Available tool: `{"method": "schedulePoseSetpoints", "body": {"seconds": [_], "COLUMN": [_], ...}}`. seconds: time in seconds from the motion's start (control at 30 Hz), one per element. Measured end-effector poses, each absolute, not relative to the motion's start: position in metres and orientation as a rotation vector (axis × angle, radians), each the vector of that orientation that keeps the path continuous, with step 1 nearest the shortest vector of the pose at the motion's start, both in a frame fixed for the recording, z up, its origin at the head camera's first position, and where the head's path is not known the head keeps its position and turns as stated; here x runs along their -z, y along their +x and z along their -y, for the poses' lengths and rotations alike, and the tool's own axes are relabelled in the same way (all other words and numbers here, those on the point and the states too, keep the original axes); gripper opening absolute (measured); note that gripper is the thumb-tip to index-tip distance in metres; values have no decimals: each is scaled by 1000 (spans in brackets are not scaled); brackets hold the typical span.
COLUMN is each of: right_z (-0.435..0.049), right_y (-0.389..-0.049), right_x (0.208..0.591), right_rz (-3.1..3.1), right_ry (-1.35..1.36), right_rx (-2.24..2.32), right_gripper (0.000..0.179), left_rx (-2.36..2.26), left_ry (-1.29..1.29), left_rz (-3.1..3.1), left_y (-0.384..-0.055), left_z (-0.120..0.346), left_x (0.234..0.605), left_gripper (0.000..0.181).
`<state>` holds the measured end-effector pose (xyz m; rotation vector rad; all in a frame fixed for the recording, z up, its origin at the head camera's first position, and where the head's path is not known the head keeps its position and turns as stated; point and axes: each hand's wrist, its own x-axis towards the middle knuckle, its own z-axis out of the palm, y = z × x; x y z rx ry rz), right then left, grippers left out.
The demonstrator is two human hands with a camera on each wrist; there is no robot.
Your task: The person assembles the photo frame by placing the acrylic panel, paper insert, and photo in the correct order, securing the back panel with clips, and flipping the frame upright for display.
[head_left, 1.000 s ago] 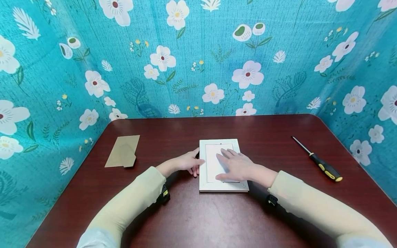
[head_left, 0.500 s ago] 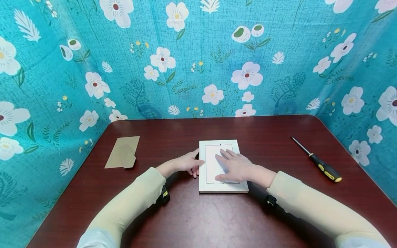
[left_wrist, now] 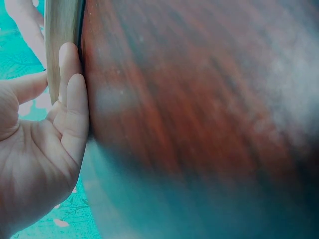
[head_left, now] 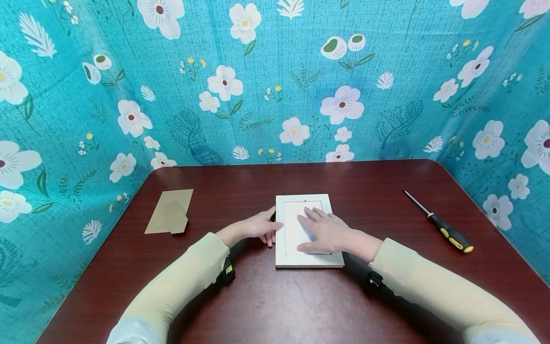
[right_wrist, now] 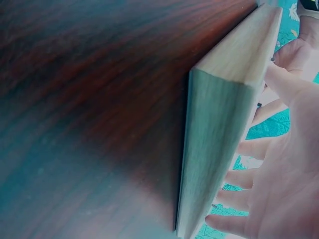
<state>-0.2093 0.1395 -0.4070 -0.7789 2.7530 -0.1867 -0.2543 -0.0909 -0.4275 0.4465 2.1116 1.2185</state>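
A white picture frame (head_left: pixel 280 258) lies flat on the table, a white sheet (head_left: pixel 294 229) filling its inner recess. From the left side, my left hand (head_left: pixel 259 224) holds its edge, thumb over the top and fingers along the side. The left wrist view shows these fingers (left_wrist: pixel 76 104) against the pale side wall. My right hand (head_left: pixel 328 232) rests palm down with spread fingers on the sheet and the frame's right border, hiding part of both. In the right wrist view, the right fingers (right_wrist: pixel 239 199) extend straight over the frame's upper face.
A brown backing board (head_left: pixel 169 210) with a fold-out stand lies at the table's left. To the right is a screwdriver (head_left: pixel 447 229) with a black and yellow handle. The dark red table (head_left: pixel 301 306) meets a blue floral curtain (head_left: pixel 266 95) behind.
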Motion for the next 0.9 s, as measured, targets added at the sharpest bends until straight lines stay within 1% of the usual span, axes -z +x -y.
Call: {"method": "schedulePoseSetpoints", "body": {"seconds": [0.17, 0.37, 0.57, 0.77, 0.9], "right_z": [-141, -150, -169, -188, -195], "right_y": [-211, -223, -245, -270, -281], "right_x": [405, 391, 382, 396, 405], "right_rz": [-2769, -2946, -3071, -3046, -2887], "right_ry": [-780, -750, -528, -312, -242], "right_rx": [204, 313, 455, 492, 586], "right_gripper": [88, 76, 66, 61, 59], "left_rx": [-1221, -1222, -1214, -1221, -1223], "left_ry": [434, 421, 431, 440, 446], "left_rz": [-2107, -2104, -2108, -2098, -2095], "left_y": [-253, -254, -255, -256, -256], "left_z": [91, 91, 91, 92, 92], "left_x": [428, 427, 427, 428, 428], "left_gripper": [70, 73, 75, 73, 71]}}
